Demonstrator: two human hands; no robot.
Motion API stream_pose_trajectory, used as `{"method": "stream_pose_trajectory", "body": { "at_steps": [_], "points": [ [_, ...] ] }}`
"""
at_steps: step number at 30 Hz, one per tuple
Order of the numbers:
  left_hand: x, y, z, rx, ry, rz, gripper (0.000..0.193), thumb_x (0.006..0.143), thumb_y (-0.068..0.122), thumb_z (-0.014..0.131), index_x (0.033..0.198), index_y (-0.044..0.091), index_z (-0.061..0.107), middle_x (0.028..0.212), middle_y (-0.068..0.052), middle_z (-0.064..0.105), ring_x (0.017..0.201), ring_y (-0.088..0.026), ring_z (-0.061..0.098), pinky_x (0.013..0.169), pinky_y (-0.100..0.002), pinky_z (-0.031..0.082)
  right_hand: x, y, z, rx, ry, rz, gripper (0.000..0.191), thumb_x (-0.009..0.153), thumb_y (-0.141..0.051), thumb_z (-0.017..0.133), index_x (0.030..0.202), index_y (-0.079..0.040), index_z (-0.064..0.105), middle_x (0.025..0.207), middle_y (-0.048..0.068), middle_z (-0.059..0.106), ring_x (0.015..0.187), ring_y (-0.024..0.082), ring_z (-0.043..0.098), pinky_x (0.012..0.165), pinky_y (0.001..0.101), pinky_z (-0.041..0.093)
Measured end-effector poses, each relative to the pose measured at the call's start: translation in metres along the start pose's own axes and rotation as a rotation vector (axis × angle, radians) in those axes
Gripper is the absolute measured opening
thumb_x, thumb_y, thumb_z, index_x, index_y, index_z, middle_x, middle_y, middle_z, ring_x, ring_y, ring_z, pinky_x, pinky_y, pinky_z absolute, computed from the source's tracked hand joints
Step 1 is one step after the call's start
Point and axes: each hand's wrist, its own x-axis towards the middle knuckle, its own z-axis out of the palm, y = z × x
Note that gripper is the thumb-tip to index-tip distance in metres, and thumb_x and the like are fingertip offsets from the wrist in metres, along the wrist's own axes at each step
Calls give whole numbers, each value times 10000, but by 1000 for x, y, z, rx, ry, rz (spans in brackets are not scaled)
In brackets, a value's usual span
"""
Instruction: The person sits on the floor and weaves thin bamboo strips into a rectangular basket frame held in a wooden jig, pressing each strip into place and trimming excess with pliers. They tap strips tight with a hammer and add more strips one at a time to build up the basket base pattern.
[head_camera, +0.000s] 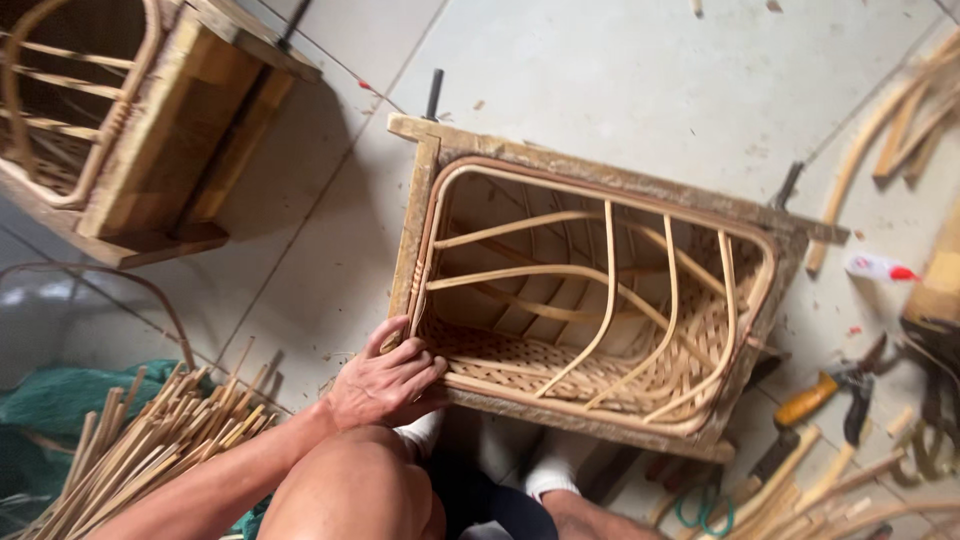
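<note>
On the tiled floor (620, 60), between the person's knees and the far tiles, a rattan basket (590, 320) sat inside a rough wooden frame (420, 200); the frame hugged the basket's rim on all sides, which I judged was meant to keep the shape square while the weave went in; bare curved ribs arched across the open top, and the woven part covered only the bottom and the lower walls. The left hand (388, 382) lay on the near-left corner of the frame, fingers curled over the edge and touching the rim where a binding wrapped it; it gripped that corner loosely, palm down, probably to steady the whole piece; nothing loose was held in it. The right hand did not show at all, so I cannot tell what it did; only a knee (350, 490) and white socks (550, 475) filled the bottom edge. So the basket lay just ahead of the left hand and to its right, touching the fingertips.

A bundle of cut sticks (150, 440) lay near the left forearm on green cloth (60, 400), within easy reach; pliers (830, 390) with an orange grip lay on the floor well to the right of the frame, beside more canes (800, 480); a second frame (150, 130) stood apart at the far-left corner of the floor.
</note>
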Motion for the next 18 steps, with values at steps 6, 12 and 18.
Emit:
{"method": "stream_pose_trajectory", "body": {
  "at_steps": [6, 12, 18],
  "points": [
    [45, 14, -20, -195, 307, 30, 726, 824, 529, 755, 1260, -30, 597, 1140, -202, 704, 1120, -328, 627, 1073, -496, 446, -47, -132, 55, 32, -493, -319, 244, 918, -177, 713, 1137, -82, 763, 889, 62, 778, 654, 87, 716, 542, 237, 570],
    [85, -3, -28, -456, 28, -50, 435, 1003, 140, 657, 1394, -36, 579, 1091, -161, 726, 940, -315, 712, 809, -404, 582, -10, -230, 63, 268, -981, 18, 397, 918, -160, 697, 1307, -86, 669, 890, 95, 794, 746, 176, 781, 624, 296, 640],
    [118, 23, -28, -1104, -12, -461, 382, 995, 238, 666, 1342, 81, 638, 1034, -107, 773, 813, -238, 774, 717, -327, 632, -23, -200, 129, 558, -246, -396, 359, 1150, -104, 537, 1457, 79, 506, 1071, 186, 694, 890, 174, 717, 807, 303, 625]
  ]
}}
